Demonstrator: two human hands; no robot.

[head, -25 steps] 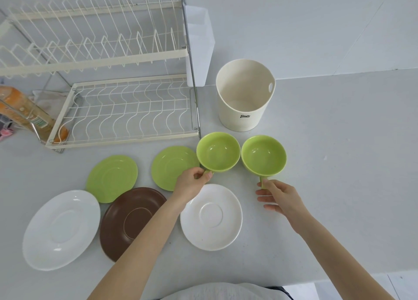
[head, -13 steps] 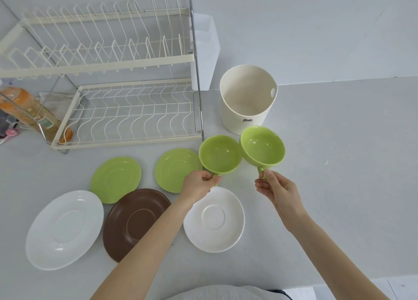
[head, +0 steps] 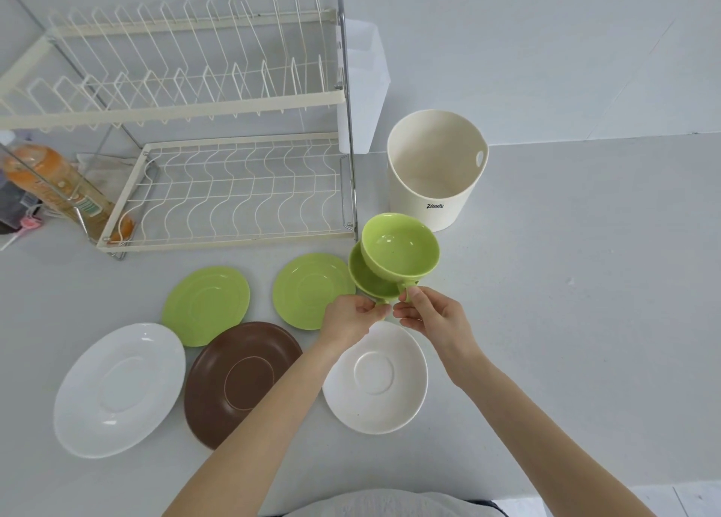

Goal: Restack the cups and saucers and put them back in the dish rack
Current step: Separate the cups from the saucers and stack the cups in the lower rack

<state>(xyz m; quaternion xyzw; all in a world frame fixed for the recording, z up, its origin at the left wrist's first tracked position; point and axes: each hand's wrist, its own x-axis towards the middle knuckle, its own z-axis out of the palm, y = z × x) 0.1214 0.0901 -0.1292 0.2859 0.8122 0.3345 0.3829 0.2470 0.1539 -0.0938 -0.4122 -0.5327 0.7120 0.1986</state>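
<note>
The dish rack [head: 218, 189] sits unloaded, saucers spread flat on the counter [head: 565, 282]. Right hand [head: 437, 321] pinches the upper green cup [head: 402, 249] by its handle over the lower cup [head: 364, 278], whose handle the left hand [head: 347, 319] pinches, probably to nest them.

I am seeing a white counter [head: 585, 282] bearing a dish rack [head: 218, 196], a cream tub [head: 433, 173] and an orange bottle [head: 58, 185]. Lying flat on it: two green saucers [head: 206, 306] [head: 308, 290], two white saucers [head: 117, 391] [head: 378, 380], one brown saucer [head: 242, 380].
</note>
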